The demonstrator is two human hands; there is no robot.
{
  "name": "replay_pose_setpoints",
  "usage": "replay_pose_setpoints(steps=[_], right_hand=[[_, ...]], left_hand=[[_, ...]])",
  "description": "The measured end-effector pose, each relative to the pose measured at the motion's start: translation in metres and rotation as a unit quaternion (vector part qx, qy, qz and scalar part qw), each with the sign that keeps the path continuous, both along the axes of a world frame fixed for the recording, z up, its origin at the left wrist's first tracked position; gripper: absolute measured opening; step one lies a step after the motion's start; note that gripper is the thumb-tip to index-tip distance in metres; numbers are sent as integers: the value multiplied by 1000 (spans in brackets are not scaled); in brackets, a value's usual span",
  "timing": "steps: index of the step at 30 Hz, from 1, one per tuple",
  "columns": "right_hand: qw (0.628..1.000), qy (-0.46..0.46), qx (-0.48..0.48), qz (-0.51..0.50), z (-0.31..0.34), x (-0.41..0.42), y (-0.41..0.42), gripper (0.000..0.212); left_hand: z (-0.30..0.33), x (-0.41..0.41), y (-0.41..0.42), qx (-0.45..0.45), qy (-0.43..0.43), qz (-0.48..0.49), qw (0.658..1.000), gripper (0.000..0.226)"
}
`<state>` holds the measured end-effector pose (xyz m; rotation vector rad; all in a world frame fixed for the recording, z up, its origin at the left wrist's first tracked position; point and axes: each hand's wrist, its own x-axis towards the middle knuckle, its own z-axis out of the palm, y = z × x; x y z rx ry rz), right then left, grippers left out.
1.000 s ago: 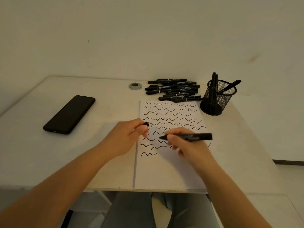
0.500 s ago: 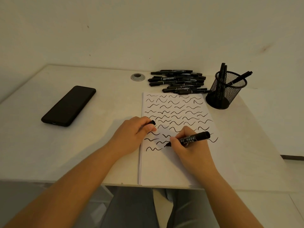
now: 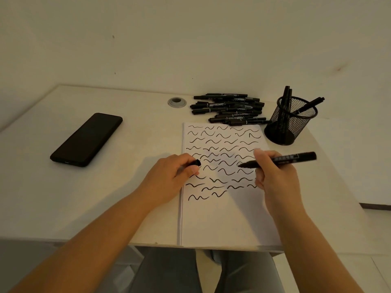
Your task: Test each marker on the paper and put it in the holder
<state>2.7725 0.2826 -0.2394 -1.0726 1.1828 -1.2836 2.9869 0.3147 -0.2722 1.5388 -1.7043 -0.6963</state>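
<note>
A white sheet of paper [image 3: 224, 216] lies on the desk, its upper half covered in black squiggles. My right hand [image 3: 275, 178] holds an uncapped black marker [image 3: 287, 159] lifted above the paper, tip pointing left. At the paper's left edge, my left hand [image 3: 171, 178] pinches the marker's black cap [image 3: 195, 162]. A pile of black markers [image 3: 230, 108] lies beyond the paper. To its right stands a black mesh holder [image 3: 289, 121] with three markers in it.
A black phone [image 3: 86, 139] lies on the left of the pale desk [image 3: 63, 197]. A round grey cable grommet [image 3: 177, 102] sits near the back edge by the wall. The desk's front edge runs just under the paper.
My right hand drew a new squiggle low on the page, then lifted the marker up and to the right, off the paper. My left hand kept the cap in place.
</note>
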Motion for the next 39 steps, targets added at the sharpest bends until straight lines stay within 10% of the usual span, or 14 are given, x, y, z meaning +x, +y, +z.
replay_pose_setpoints(steps=[39], right_hand=[[977,-56,-46,200,-9,44,7,21]], left_hand=[[24,-17,16,-164,-151,-8,975,35]])
